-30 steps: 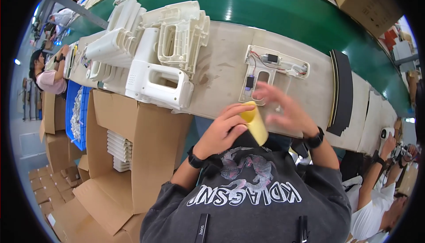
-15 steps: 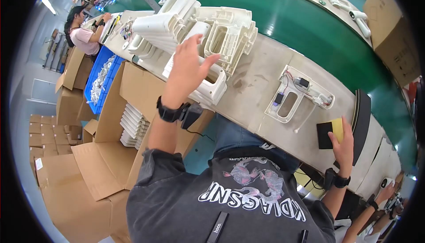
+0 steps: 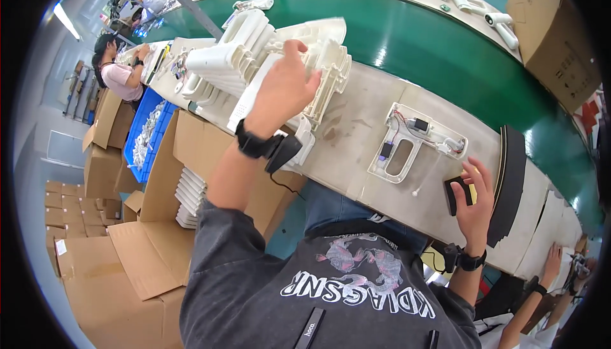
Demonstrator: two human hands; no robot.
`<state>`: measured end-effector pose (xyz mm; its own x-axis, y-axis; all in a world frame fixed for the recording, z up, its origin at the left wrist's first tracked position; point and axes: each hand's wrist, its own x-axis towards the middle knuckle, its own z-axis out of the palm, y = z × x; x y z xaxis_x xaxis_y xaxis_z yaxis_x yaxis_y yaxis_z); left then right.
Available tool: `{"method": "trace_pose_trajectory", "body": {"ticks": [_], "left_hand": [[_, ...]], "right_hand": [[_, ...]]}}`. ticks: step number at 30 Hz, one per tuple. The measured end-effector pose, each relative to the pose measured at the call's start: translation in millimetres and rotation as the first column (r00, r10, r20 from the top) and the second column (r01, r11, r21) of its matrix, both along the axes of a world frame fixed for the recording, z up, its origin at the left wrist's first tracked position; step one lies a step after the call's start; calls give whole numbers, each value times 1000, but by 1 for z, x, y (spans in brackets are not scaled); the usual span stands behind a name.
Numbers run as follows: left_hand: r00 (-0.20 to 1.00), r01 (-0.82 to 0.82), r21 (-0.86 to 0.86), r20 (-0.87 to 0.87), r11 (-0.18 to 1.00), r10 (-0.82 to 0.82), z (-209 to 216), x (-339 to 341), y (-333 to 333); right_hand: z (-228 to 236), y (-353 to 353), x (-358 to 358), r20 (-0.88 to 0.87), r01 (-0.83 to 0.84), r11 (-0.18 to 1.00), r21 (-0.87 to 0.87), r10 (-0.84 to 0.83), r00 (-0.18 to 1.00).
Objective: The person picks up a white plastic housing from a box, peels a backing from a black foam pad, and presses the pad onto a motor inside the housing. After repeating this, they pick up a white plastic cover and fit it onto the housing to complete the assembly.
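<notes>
Head view: left hand is out over the stack of cream plastic shells, thumb apart from the fingers. Top shell sits tilted right by the fingertips; can't tell if it's actually gripped, the hand hides the contact. More white shells are nested just left of it.

Right hand is wide, thumb and fingers spread around a small black pad with a bit of yellow showing beside it. Can't tell whether it's touching.

White housing half lies flat on the table between the hands, hollow side up, clear of both. Wires and two dark modules inside. Thin white lead hangs out toward the person, end on the tabletop.

Black curved strips are stacked just right of the right hand. Green conveyor runs behind the table. Left side: open carton with white parts stacked inside, blue bin of small white pieces beyond.
</notes>
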<state>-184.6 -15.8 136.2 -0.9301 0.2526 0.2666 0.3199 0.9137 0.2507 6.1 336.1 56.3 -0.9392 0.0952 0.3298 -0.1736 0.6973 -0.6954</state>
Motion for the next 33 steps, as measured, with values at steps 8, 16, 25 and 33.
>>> {"method": "trace_pose_trajectory", "body": {"ticks": [8, 16, 25, 33], "left_hand": [[642, -120, 988, 155, 101, -751, -4, 97, 44], [284, -403, 912, 40, -81, -958, -107, 92, 66], [690, 148, 749, 389, 646, -610, -111, 45, 64], [836, 432, 563, 41, 704, -547, -129, 10, 122]], "right_hand": [[2, -8, -25, -250, 36, 999, -14, -39, 968], [5, 36, -50, 15, -112, 993, 45, 111, 994], [-41, 52, -74, 35, -135, 981, 139, 131, 991], [-54, 56, -86, 49, -144, 970, 195, 137, 989]]}}
